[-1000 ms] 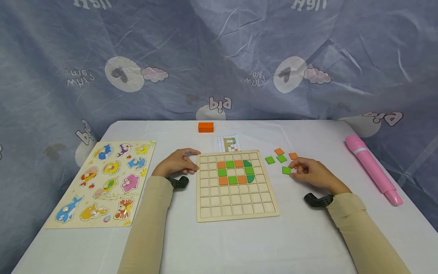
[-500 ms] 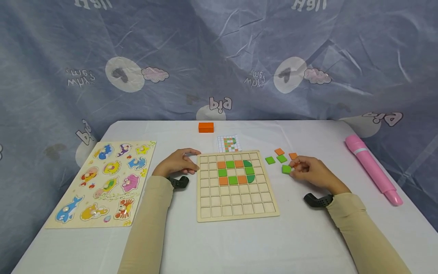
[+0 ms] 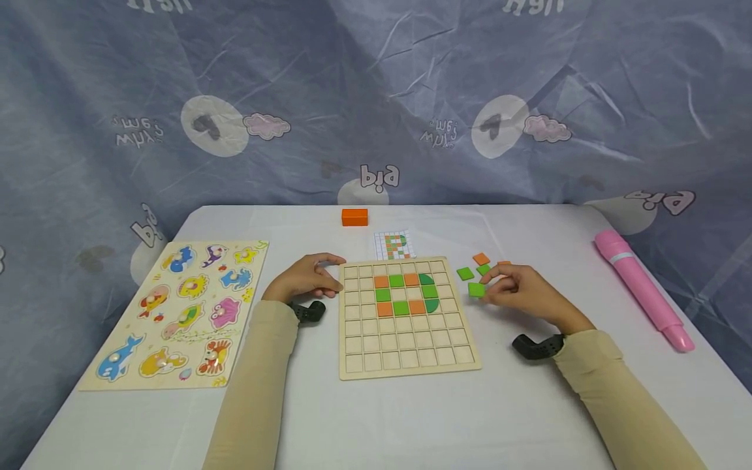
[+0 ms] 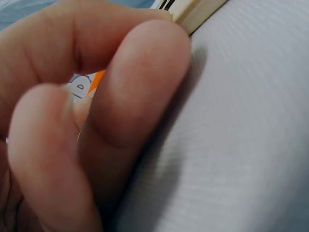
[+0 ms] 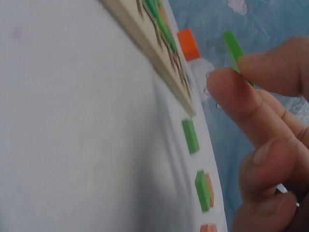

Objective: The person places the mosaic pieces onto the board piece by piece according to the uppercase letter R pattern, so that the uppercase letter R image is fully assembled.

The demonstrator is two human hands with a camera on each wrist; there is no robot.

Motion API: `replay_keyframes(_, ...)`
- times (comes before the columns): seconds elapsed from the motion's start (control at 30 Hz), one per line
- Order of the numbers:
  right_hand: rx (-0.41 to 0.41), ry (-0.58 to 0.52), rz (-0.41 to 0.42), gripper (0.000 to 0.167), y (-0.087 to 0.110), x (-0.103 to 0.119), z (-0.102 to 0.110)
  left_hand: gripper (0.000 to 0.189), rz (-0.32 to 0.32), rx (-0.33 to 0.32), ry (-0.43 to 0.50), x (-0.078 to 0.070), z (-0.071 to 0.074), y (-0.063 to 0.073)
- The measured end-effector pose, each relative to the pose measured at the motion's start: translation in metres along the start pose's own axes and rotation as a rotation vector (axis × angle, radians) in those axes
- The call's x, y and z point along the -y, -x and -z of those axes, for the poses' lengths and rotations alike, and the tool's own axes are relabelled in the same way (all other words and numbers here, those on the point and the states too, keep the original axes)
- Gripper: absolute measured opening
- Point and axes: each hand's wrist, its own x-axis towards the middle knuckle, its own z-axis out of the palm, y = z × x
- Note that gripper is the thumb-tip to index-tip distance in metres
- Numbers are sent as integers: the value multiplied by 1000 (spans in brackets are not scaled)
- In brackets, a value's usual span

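My right hand point(image 3: 525, 294) pinches a green square tile point(image 3: 476, 290) between thumb and fingertip, held just right of the wooden grid board point(image 3: 411, 346). In the right wrist view the same tile stands edge-on, raised above the table. My left hand point(image 3: 301, 279) touches the board's upper left edge with bent, relaxed fingers; the left wrist view shows fingertips point(image 4: 154, 53) against the wood. On the board, orange and green squares plus two dark green rounded pieces form a ring around a bare cell. Loose green tiles point(image 3: 465, 273) and orange tiles point(image 3: 481, 258) lie beside it, partly hidden by my right hand.
A small pattern card point(image 3: 394, 245) lies behind the board, with an orange block point(image 3: 355, 217) farther back. At left is a sea-animal peg puzzle point(image 3: 176, 313); at right, a pink cylindrical stick point(image 3: 643, 287). A grey printed cloth point(image 3: 305, 78) hangs behind the table.
My right hand has lifted the green tile and moved left with it toward the board. My left hand stays at the board's edge.
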Motion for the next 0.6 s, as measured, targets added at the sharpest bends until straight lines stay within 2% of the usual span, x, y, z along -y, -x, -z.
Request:
replay_keyframes(0.17,25,-43,-31,32,-3,8,-11,72,-10,4,-2,0,0,0)
replay_keyframes(0.4,88,-26,-47,30,-8,17,-33,72,-4,-8,-13,-2,-2,1)
replay_keyframes(0.6,161,-7,-17,29,-16,26,-47,72,-10,-13,-25,-2,-1,0)
